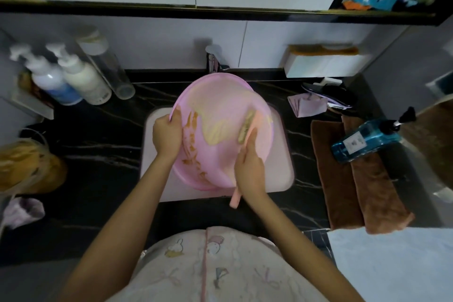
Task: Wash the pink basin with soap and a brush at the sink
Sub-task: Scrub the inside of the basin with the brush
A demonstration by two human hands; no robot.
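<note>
Dark marble counter point(98, 154), white sink point(282, 174) set in its middle. Right hand point(250, 169) clenched round the pink brush point(247, 124) handle, bristles against the right inner wall of the pink basin point(220, 103). Left hand point(166, 135) grips the basin's left rim. Basin sits tilted over the sink, mouth toward the camera. Yellowish suds point(218, 131) inside, brown streaks point(191, 127) near the left rim. Faucet point(213, 59) just behind, at the counter's back edge. Pump bottles point(73, 78) in the back-left corner. Blue bottle point(365, 141) lies on brown towels point(355, 191) at the right edge.
</note>
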